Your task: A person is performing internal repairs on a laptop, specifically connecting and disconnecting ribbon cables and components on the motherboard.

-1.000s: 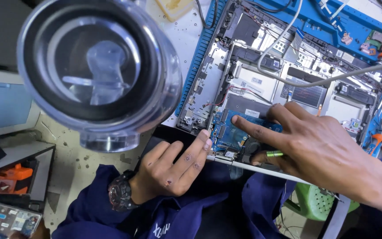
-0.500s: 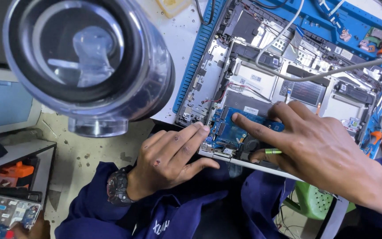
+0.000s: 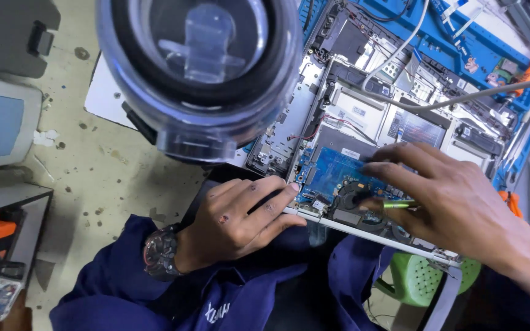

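Left hand flat on opened laptop edge, right hand pinching green tool, tip seemingly hidden

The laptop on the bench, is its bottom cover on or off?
Off. The laptop lies with its blue circuit board, fan and wiring exposed, the right hand working on them.

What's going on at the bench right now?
A person in a blue work jacket is bent over an opened laptop whose insides are exposed. The left hand rests on the near edge of the chassis, fingertips by the blue circuit board. The right hand holds a slim green-tipped tool and presses down beside the dark round fan. A large round magnifier lamp hangs over the left of the mat.
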